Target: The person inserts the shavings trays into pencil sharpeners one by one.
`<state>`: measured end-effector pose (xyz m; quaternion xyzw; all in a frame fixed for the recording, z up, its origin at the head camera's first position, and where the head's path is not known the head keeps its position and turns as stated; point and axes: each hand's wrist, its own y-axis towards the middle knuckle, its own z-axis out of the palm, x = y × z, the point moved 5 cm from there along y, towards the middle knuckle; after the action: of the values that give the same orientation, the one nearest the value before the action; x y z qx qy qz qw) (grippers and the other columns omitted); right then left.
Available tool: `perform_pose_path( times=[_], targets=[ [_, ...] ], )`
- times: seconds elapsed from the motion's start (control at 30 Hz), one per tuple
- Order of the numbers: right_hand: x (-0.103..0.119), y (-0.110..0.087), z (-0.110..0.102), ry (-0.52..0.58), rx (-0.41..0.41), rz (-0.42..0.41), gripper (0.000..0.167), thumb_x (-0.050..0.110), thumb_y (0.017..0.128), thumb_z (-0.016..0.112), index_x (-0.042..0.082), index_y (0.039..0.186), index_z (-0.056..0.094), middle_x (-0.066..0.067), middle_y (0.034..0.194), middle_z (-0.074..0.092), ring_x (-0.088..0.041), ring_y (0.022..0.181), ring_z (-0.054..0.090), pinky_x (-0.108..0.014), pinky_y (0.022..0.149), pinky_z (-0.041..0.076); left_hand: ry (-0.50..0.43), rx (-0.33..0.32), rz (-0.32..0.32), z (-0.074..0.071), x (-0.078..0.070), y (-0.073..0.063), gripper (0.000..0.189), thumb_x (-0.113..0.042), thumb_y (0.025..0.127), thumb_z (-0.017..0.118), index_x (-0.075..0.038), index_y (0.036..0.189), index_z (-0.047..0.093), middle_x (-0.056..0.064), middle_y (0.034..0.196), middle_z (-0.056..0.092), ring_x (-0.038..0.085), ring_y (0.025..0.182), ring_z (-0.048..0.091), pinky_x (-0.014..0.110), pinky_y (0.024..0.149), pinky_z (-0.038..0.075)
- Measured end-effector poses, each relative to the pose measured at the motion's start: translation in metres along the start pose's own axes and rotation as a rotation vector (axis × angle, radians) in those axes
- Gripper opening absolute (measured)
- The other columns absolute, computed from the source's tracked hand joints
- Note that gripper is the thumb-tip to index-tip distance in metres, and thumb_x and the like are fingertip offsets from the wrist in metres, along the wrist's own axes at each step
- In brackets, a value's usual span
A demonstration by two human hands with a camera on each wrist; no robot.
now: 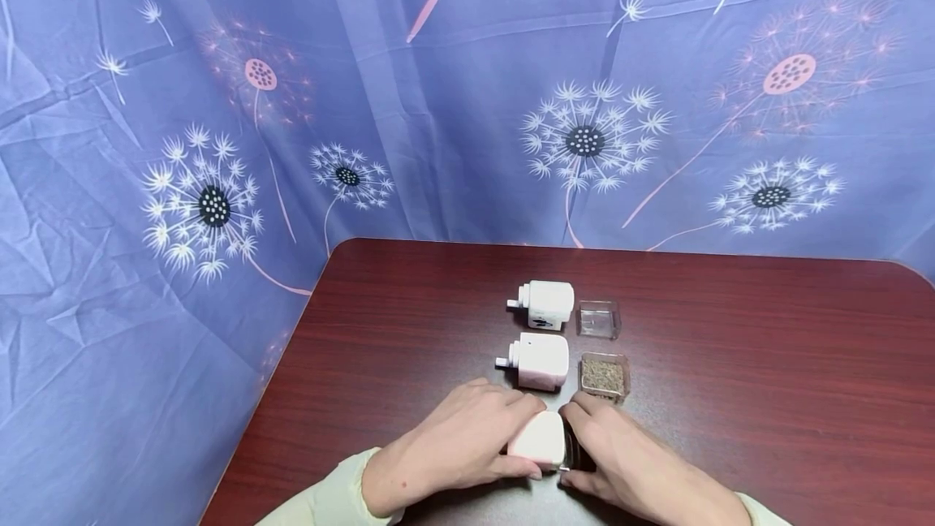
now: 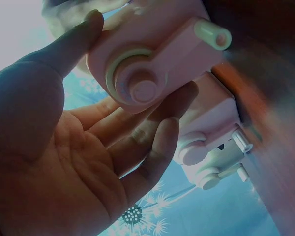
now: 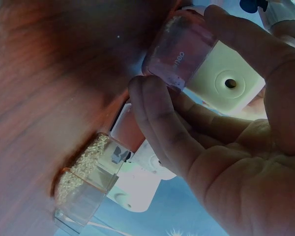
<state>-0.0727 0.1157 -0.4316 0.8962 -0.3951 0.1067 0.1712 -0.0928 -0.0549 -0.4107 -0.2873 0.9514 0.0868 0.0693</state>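
Observation:
At the near side of the table, my left hand grips a pink-and-white crank pencil sharpener, thumb on one side and fingers on the other. Its crank handle faces the left palm. My right hand pinches a see-through shavings drawer between thumb and fingertips. The drawer sits right at the sharpener's front, below the round pencil hole. In the head view, the right fingers cover most of this drawer.
Beyond the hands, two more sharpeners, one pinkish and one white, lie with cranks to the left. Right of them are a clear drawer full of shavings and another clear drawer. A blue dandelion-print cloth hangs behind the table.

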Motion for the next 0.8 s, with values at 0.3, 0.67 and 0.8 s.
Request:
perform_pose_path(
  times=[0.3,0.67,0.8],
  targets=[
    [0.0012,0.0011,0.0029,0.004,-0.045,-0.042,0.067,0.029,0.070,0.096,0.010,0.126,0.064,0.003,0.115,0.064,-0.010,0.101,0.062,-0.034,0.084,0.058,0.003,-0.001,0.000,-0.0010,-0.0002,-0.0001,0.054,-0.060,0.083,0.083,-0.023,0.118,0.066,-0.016,0.097,0.069,0.002,0.084,0.064,0.027,0.079,0.052],
    [0.0008,0.0033,0.0057,0.026,-0.049,-0.045,0.052,0.028,0.068,0.096,0.012,0.109,0.068,0.007,0.100,0.062,-0.007,0.090,0.061,-0.028,0.075,0.056,-0.007,-0.003,0.008,-0.0015,-0.0005,0.0001,0.054,-0.060,0.082,0.084,-0.022,0.117,0.066,-0.015,0.098,0.070,0.002,0.085,0.064,0.026,0.079,0.052],
    [0.0001,0.0040,0.0071,0.031,-0.034,-0.050,0.048,0.033,0.070,0.097,0.014,0.104,0.068,0.008,0.095,0.060,-0.007,0.085,0.060,-0.026,0.070,0.054,-0.009,-0.003,0.009,-0.0023,-0.0011,-0.0007,0.054,-0.060,0.083,0.083,-0.022,0.118,0.066,-0.015,0.102,0.071,0.002,0.088,0.065,0.025,0.082,0.052]
  ],
)
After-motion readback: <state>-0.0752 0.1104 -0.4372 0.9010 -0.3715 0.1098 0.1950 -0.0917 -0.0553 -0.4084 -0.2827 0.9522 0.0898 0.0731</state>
